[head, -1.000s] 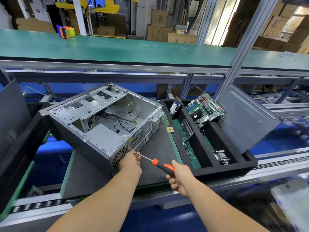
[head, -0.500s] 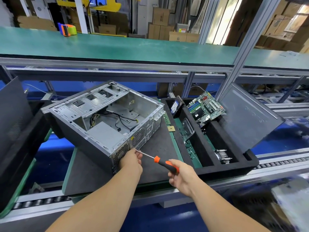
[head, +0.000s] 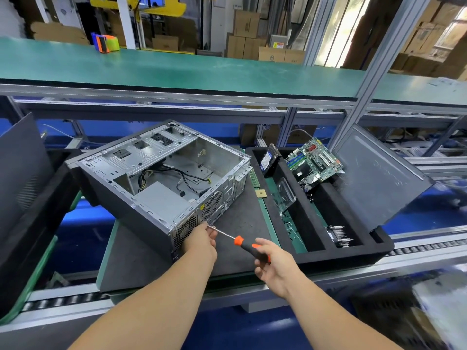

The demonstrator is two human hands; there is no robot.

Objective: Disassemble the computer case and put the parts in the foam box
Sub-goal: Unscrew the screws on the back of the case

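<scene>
While the open computer case (head: 164, 188) lies on its side on the dark mat (head: 240, 223), left of the foam box (head: 353, 253), the right hand (head: 275, 266) grips a screwdriver (head: 242, 242); the left hand (head: 201, 242) pinches its shaft at the case's rear panel.
</scene>
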